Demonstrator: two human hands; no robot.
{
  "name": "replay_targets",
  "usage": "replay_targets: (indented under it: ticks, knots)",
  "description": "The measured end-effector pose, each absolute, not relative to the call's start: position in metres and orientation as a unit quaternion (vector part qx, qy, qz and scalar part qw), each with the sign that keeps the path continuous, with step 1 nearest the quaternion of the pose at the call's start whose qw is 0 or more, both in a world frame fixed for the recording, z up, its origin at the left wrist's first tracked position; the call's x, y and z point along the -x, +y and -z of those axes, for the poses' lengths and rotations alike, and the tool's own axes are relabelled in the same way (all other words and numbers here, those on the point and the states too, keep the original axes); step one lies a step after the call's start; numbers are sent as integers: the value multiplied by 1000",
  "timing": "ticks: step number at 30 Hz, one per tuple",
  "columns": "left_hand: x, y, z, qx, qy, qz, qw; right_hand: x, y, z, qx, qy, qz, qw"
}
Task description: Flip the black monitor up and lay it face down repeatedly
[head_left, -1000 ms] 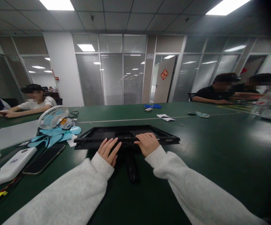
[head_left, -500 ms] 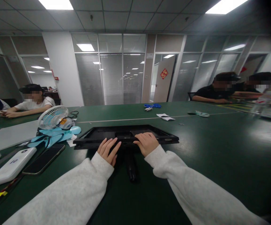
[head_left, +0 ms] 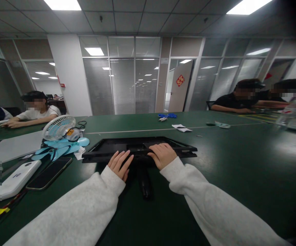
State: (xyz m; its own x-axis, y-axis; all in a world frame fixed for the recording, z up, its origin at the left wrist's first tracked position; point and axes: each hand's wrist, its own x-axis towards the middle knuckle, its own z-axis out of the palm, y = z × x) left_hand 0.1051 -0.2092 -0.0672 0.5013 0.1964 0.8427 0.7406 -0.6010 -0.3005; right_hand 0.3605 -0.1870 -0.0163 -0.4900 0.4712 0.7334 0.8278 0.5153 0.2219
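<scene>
Well, the black panel [head_left: 139, 152], a wide, shallow frame with a raised rim, is what is being handled here, lying almost level over the green counter [head_left: 219, 191]; I can't tell how much of its underside touches down. At the panel's near edge, left of its middle, the left grip [head_left: 118, 164] has its fingers fanned out, and whether it presses or merely rests I cannot tell. Right of the panel's middle, the right grip [head_left: 164, 156] has its fingers bent over the rim and looks closed on it. Under the panel's middle a dark stem [head_left: 145, 188] juts out.

I'd judge the work to be under way rather than finished: both grips are in place on the panel, and the stem looks joined to it, though shadow hides the join. What is left to do doesn't show. Left of the panel sit a small fan [head_left: 58, 127], light-blue blades [head_left: 67, 147] and a dark phone [head_left: 50, 174], all untouched; beyond it lies white paper [head_left: 182, 128].
</scene>
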Motion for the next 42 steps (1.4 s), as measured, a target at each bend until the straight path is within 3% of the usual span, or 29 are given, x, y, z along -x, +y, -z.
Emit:
replay_targets:
  ticks: [42]
  knots:
    - [-107, -212, 68, 797, -284, 405, 347, -361, -196, 17, 393, -828, 226, 331]
